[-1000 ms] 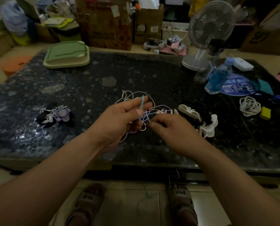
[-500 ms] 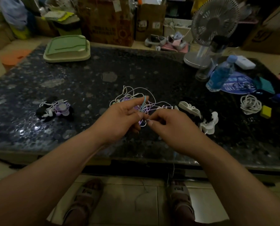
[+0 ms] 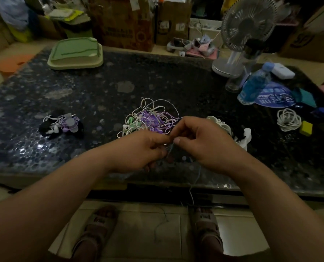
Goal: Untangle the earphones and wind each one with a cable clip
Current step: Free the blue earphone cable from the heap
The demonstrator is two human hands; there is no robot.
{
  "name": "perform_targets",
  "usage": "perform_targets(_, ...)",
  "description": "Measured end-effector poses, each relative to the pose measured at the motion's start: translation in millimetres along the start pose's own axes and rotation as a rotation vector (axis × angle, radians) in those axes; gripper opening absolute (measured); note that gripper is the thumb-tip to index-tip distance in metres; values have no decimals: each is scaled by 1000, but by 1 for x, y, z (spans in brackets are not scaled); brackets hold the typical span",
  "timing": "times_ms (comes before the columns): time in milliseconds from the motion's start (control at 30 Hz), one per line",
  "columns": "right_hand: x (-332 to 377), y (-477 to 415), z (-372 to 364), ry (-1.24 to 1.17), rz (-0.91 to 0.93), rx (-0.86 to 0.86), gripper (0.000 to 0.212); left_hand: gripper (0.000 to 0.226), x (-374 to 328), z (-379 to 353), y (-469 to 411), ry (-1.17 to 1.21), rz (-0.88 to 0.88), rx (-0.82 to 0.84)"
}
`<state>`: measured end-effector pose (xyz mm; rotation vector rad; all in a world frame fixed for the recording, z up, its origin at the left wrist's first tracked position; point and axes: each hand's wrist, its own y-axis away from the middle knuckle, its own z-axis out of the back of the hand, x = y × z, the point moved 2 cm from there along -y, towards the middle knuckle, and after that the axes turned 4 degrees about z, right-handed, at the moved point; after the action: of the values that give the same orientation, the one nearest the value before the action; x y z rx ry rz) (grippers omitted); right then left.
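A tangle of white, purple and green earphone cables (image 3: 151, 118) lies on the dark speckled table (image 3: 157, 82), just beyond my hands. My left hand (image 3: 140, 150) and my right hand (image 3: 204, 142) meet fingertip to fingertip near the table's front edge, both pinching a thin light-blue earphone cable (image 3: 196, 178) that hangs down past the edge toward the floor. White cable clips (image 3: 246, 137) and something black sit right of my right hand. At the left lies a bundle of wound earphones (image 3: 62, 124), white, purple and black.
A green lidded tray (image 3: 75, 52) sits at the back left. A desk fan (image 3: 240, 35), a blue bottle (image 3: 255, 83), a coiled white cable (image 3: 287, 120) and a yellow block (image 3: 306, 128) crowd the right side. Cardboard boxes stand behind the table. My sandalled feet are on the tiled floor below.
Both hands have pulled back toward the table's front edge with the blue cable, leaving the tangle lying uncovered on the table. The blue cable now dangles below the edge.
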<state>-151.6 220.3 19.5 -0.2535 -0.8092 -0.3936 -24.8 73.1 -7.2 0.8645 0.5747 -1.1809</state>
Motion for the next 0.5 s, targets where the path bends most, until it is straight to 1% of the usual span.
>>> perform_targets(67,0,0,4,-15,28,-7,12,34,-4,0,2,61,7,60)
perform_targets(200,-1,0,16,-111,47,-42,12,37,-10,3,9,290,3,184)
perform_targets(300,-7,-2,17,-400,-4,-30,7,42,-11,3,13,599,-2,262)
perform_targets(367,-12,-5,13,-658,-81,-56,3,46,-12,2,13,767,-8,254)
perform_targets(400,-15,-6,10,-767,-127,-79,7,48,-12,2,12,803,-16,229)
perform_targets(433,-18,-7,5,-838,-175,-103,11,49,-13,1,11,819,-21,201)
perform_targets(500,-23,-9,-5,-856,-267,-131,19,49,-14,0,9,841,-26,142)
